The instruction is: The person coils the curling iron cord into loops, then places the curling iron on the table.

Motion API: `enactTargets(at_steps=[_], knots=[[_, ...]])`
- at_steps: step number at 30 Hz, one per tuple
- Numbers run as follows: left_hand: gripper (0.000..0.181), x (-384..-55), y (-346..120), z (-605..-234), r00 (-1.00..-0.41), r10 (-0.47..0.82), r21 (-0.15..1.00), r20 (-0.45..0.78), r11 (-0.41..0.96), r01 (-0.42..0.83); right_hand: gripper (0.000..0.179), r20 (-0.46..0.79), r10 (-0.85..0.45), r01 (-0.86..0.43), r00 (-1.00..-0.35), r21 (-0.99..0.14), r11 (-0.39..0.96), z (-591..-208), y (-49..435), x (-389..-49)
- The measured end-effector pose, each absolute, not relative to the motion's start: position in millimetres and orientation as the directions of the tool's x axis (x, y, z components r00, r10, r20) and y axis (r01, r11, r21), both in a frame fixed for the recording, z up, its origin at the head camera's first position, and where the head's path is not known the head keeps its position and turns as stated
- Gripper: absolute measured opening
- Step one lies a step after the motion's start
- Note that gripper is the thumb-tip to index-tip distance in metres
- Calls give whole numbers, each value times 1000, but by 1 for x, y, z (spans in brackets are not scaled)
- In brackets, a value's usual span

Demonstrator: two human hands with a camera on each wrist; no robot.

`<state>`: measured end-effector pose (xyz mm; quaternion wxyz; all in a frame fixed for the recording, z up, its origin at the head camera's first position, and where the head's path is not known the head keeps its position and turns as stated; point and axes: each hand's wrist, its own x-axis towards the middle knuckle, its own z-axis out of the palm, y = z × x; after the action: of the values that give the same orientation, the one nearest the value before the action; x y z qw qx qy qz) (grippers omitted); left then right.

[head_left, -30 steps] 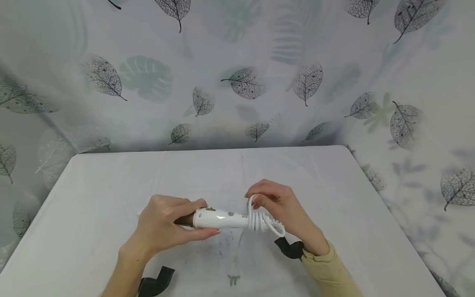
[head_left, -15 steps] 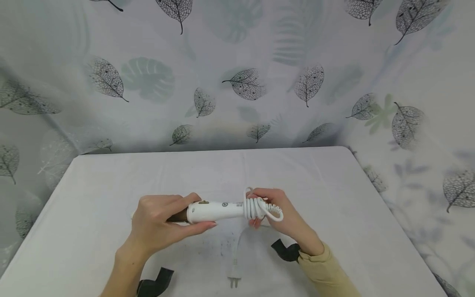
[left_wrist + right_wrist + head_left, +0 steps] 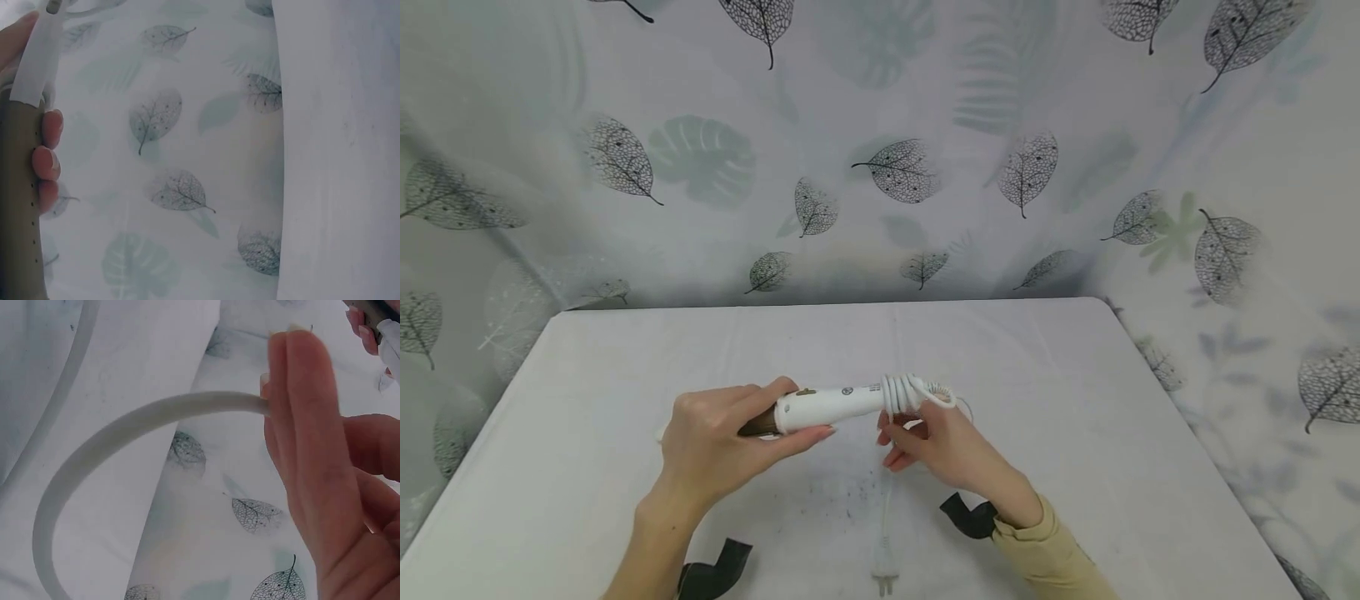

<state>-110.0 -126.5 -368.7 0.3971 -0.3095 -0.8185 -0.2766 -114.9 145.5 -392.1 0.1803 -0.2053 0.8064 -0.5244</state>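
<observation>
My left hand (image 3: 711,437) grips a hair iron by its brown barrel (image 3: 19,194), which has a row of small dots along it. The white handle (image 3: 823,407) points right, held above the table. Several turns of white power cord (image 3: 895,396) are wound round the handle's end. Just below that coil, my right hand (image 3: 955,450) pinches the cord's loose length. From there the cord drops toward the plug (image 3: 885,577) near the front. In the right wrist view, a cord loop (image 3: 106,440) curves away from the straight fingers (image 3: 312,412).
The white-covered table (image 3: 625,350) lies under both hands, with faint bluish marks (image 3: 853,500) in the middle. A leaf-patterned curtain (image 3: 880,225) stands behind and at both sides. Black straps (image 3: 715,571) sit at the wrists.
My right hand has gone from above the coil, behind the handle, to below and in front of it, bringing the cord round. The iron has risen slightly, moved left and tilted up at right.
</observation>
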Motion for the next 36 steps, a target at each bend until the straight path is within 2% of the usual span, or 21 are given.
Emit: enactTargets(at_steps=[5, 12, 20, 24, 29, 32, 36], knots=[[49, -111, -129, -369, -511, 278, 192, 814, 701, 687, 8, -124, -568, -154, -814, -896, 416, -389, 146, -113], [46, -111, -133, -370, -589, 270, 238, 761, 729, 642, 9, -173, -604, -141, -778, -889, 436, -378, 144, -103], [46, -112, -134, -373, -614, 267, 219, 743, 770, 600, 12, -144, -574, -248, -806, -798, 549, -370, 140, -90], [46, -112, -135, -374, -633, 264, 224, 728, 781, 583, 12, -62, -566, -358, -822, -718, 597, -367, 140, -84], [48, -111, -135, -374, -660, 261, 226, 705, 799, 557, 11, 124, -553, -527, -824, -527, 667, -366, 139, -78], [48, -111, -134, -374, -667, 253, 233, 701, 802, 550, 9, 206, -526, -557, -825, -447, 699, -367, 138, -76], [50, -112, -135, -374, -653, 260, 216, 711, 803, 556, 7, 267, -467, -537, -843, -427, 727, -368, 137, -75]])
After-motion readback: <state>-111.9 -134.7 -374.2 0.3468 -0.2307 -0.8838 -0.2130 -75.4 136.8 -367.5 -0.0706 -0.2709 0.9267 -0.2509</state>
